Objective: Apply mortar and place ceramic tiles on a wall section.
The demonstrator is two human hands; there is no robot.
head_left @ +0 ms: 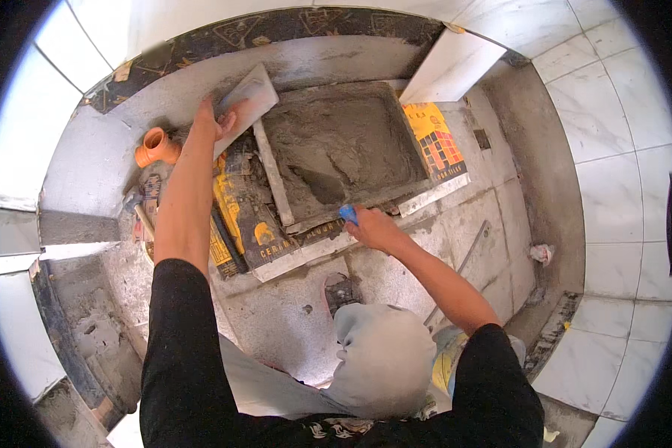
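My left hand [216,119] grips a white tile [248,101], held tilted above the left edge of a mortar tray. My right hand [369,228] is closed on the blue handle of a trowel [349,214] at the tray's front edge, with the blade in the grey mortar [343,131]. The tray [272,172] rests on printed yellow-and-black tile cartons [265,235]. An orange pipe fitting [154,145] and a hammer [143,216] lie left of the cartons.
Another white tile [448,63] leans behind the cartons at the right. A long metal bar [467,261] lies on the grimy tiled floor [299,313]. White tiled walls [612,201] and rough cement ledges [545,187] surround the space. My bent leg [381,358] is below my hands.
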